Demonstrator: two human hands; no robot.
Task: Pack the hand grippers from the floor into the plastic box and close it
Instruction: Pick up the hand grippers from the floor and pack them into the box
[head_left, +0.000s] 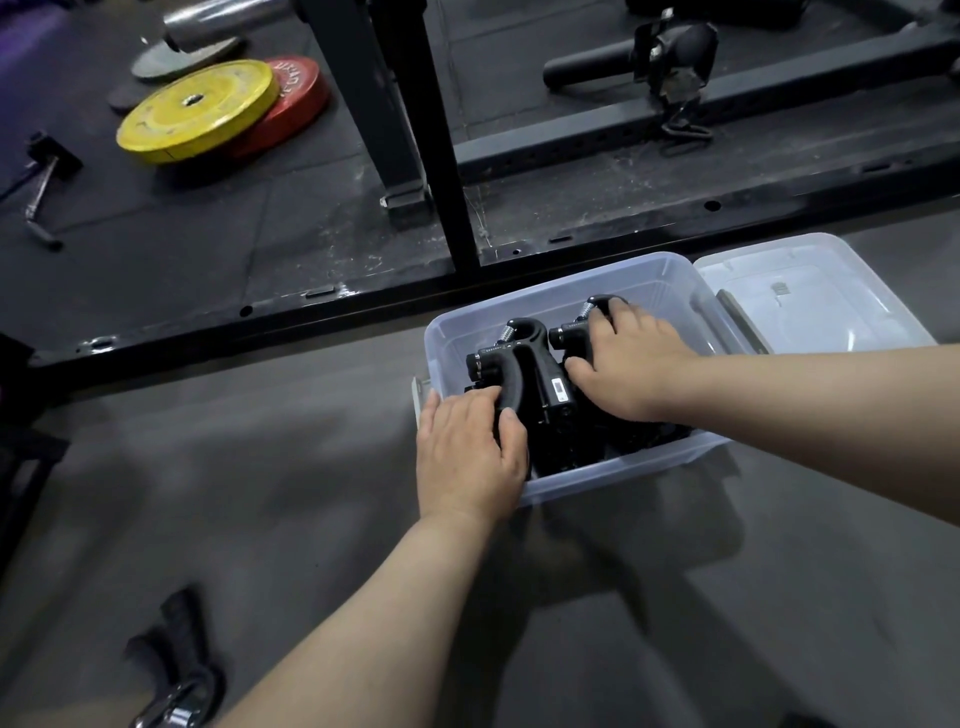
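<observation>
Hand grippers (519, 364) lie piled in the clear plastic box (649, 275) on the floor (260, 493). The left hand (470, 452) curls round one's curved handle (511, 387), and the right hand (634, 364) clasps another. Rigid, springy and probably light, they look best taken by the handles. The lid (810, 301) lies just beside the box.

A gym is shown. A yellow weight plate (195, 106) is laid partly over a red plate (304, 96) on black rubber floor mats (182, 234), near a chrome barbell end (223, 21). The floor is crossed by a black steel rack frame (441, 156), and spring hand grippers (519, 364) are gathered in a clear plastic box (561, 278).
</observation>
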